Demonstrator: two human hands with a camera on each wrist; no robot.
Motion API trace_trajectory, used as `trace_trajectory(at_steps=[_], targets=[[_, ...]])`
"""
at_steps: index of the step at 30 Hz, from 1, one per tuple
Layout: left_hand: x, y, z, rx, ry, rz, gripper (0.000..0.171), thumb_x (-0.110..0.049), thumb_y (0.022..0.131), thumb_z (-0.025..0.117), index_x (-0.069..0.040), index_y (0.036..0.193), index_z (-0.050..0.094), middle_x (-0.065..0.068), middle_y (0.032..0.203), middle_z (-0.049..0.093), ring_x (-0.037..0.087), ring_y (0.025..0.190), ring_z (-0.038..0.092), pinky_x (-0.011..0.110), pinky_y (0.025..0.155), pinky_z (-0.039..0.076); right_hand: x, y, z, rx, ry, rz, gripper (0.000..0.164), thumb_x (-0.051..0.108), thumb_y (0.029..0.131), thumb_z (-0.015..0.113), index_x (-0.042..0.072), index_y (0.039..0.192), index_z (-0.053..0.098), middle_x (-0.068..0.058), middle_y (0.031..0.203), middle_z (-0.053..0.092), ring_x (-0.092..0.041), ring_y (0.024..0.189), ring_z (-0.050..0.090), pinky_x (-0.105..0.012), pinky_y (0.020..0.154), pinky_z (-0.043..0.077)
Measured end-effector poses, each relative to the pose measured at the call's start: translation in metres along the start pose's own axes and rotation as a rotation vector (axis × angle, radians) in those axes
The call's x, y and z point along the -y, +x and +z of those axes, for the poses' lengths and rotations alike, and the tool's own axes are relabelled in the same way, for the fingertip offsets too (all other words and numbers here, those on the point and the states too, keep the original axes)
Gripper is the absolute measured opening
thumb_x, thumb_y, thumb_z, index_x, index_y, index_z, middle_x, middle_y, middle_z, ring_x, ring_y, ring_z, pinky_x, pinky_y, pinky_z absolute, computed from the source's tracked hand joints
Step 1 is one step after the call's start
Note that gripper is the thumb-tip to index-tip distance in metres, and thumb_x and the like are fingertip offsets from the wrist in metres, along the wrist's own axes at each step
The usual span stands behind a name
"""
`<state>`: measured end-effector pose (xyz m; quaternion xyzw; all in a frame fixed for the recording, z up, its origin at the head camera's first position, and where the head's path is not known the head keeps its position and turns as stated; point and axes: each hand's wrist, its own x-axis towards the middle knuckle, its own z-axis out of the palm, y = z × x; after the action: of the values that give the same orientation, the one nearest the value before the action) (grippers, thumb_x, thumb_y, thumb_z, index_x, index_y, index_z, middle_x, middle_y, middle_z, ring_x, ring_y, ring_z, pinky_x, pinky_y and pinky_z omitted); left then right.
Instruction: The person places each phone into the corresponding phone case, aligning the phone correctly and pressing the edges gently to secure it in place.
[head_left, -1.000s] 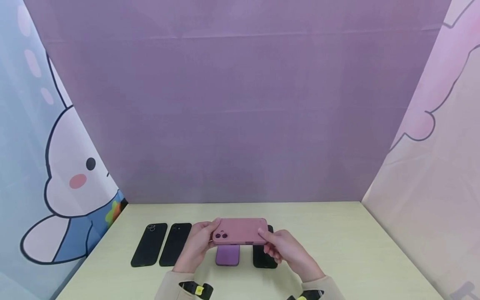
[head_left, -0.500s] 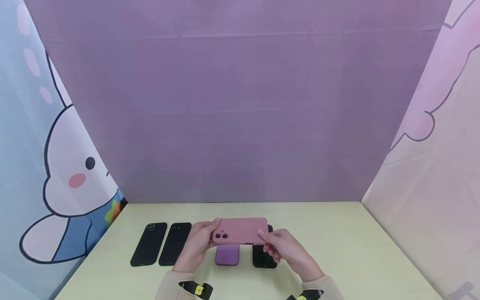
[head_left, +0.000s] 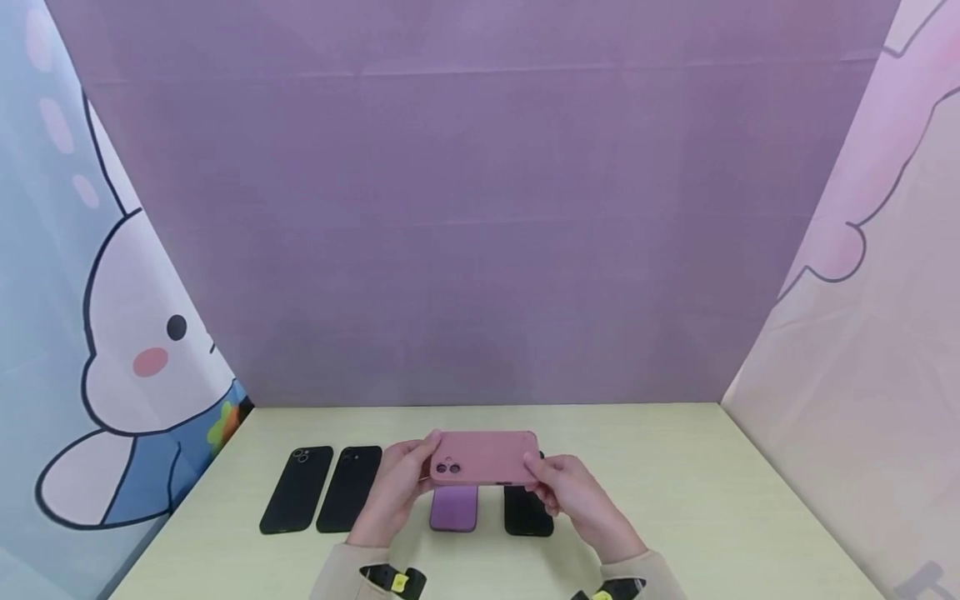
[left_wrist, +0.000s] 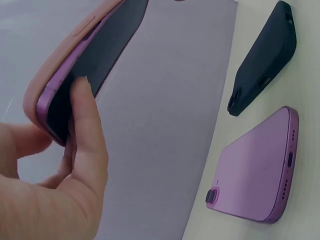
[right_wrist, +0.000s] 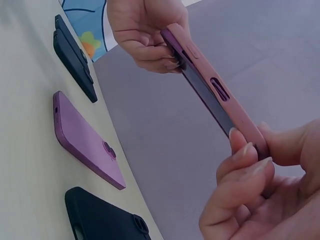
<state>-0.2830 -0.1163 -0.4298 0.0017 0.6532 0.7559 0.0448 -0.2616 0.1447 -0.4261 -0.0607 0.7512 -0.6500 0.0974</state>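
Both hands hold a purple phone (left_wrist: 46,100) in a pink phone case (head_left: 487,458) up above the table, lengthwise across, its pink back towards the head camera. My left hand (head_left: 397,483) pinches the end with the two camera lenses, thumb on the case and a finger on the dark screen (left_wrist: 95,57). At the other end, my right hand (head_left: 581,500) grips a corner between thumb and curled fingers. In the right wrist view the purple edge stands out from the case rim at the left-hand end. Below lies another purple phone (head_left: 453,510), back up.
Two black phone-shaped pieces (head_left: 297,490) lie side by side at the left of the pale table (head_left: 675,500). Another black one (head_left: 528,512) lies right of the purple phone, partly hidden. A purple-grey backdrop (head_left: 480,208) stands behind, with printed cloths at both sides.
The pink case with its phone has risen slightly and moved a little to the right, both hands going with it. Their grips look the same.
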Motion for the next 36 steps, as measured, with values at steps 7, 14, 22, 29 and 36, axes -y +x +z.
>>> trace_trajectory(at_steps=[7, 14, 22, 29, 36], targets=[[-0.0019, 0.0001, -0.002, 0.047, 0.081, 0.013, 0.049, -0.041, 0.099, 0.065, 0.007, 0.107, 0.07, 0.008, 0.081, 0.073, 0.017, 0.07, 0.072, 0.031, 0.07, 0.061, -0.0002, 0.0015, -0.0015, -0.049, 0.034, 0.004, 0.043, 0.036, 0.103, 0.059, 0.003, 0.076, 0.062, 0.001, 0.066, 0.05, -0.01, 0.056, 0.039, -0.021, 0.052, 0.036], [-0.0037, -0.0023, -0.0035, 0.091, 0.185, 0.018, 0.052, -0.047, 0.096, 0.068, 0.004, 0.09, 0.071, 0.006, 0.071, 0.069, 0.017, 0.062, 0.069, 0.031, 0.063, 0.06, 0.0007, 0.0021, -0.0034, -0.084, 0.043, 0.002, 0.044, 0.037, 0.104, 0.058, 0.002, 0.076, 0.062, 0.0, 0.067, 0.049, -0.011, 0.057, 0.039, -0.021, 0.052, 0.035], [-0.0025, -0.0014, -0.0012, 0.066, 0.168, 0.031, 0.044, -0.039, 0.097, 0.068, 0.005, 0.09, 0.071, 0.006, 0.068, 0.069, 0.016, 0.059, 0.069, 0.03, 0.062, 0.06, -0.0024, 0.0029, -0.003, -0.066, 0.065, 0.017, 0.045, 0.039, 0.103, 0.059, 0.003, 0.077, 0.063, 0.001, 0.067, 0.05, -0.01, 0.057, 0.039, -0.021, 0.053, 0.036], [-0.0026, -0.0015, -0.0002, 0.078, 0.161, 0.045, 0.038, -0.03, 0.101, 0.064, 0.006, 0.093, 0.07, 0.006, 0.07, 0.069, 0.015, 0.061, 0.069, 0.029, 0.063, 0.06, -0.0027, 0.0022, -0.0021, -0.06, 0.065, 0.018, 0.045, 0.037, 0.105, 0.057, 0.003, 0.077, 0.062, 0.001, 0.066, 0.049, -0.01, 0.056, 0.039, -0.021, 0.051, 0.036], [-0.003, -0.0021, 0.0002, 0.092, 0.127, 0.031, 0.037, -0.032, 0.102, 0.063, 0.004, 0.098, 0.069, 0.005, 0.074, 0.069, 0.016, 0.066, 0.069, 0.03, 0.067, 0.06, -0.0002, 0.0003, -0.0022, -0.056, 0.065, 0.016, 0.045, 0.036, 0.106, 0.055, 0.002, 0.079, 0.062, 0.001, 0.067, 0.049, -0.011, 0.057, 0.038, -0.021, 0.051, 0.035]])
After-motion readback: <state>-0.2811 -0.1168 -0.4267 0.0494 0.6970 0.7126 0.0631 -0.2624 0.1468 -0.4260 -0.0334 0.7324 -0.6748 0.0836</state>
